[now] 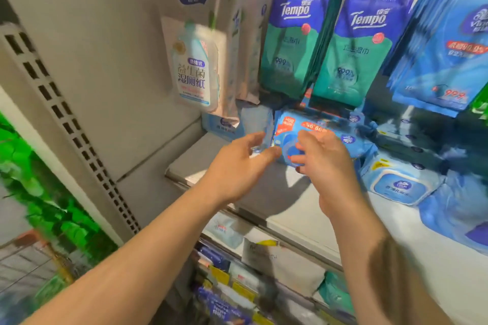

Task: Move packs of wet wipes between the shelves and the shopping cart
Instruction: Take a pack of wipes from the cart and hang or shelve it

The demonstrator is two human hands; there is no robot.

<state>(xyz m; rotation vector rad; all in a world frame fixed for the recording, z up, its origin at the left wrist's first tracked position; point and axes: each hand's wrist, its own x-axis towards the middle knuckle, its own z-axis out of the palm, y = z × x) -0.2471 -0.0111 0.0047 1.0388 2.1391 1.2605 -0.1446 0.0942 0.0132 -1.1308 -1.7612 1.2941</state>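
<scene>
A blue pack of wet wipes (317,129) with a round lid and red labels lies on the grey shelf (211,155), on top of other blue packs. My left hand (237,166) reaches toward its left end, fingers spread and relaxed, fingertips at the pack's edge. My right hand (324,163) is at the pack's front over the lid, fingers loosely bent and holding nothing. Whether either hand touches the pack is unclear. A corner of the wire shopping cart (29,264) shows at the lower left.
Green-and-blue Tempo packs (293,42) and blue Vinda packs (443,55) hang above the shelf; a white hanging pack (195,71) is to the left. More blue wipes packs (398,185) lie to the right. A perforated shelf upright (66,119) stands at left. Lower shelves hold more packs.
</scene>
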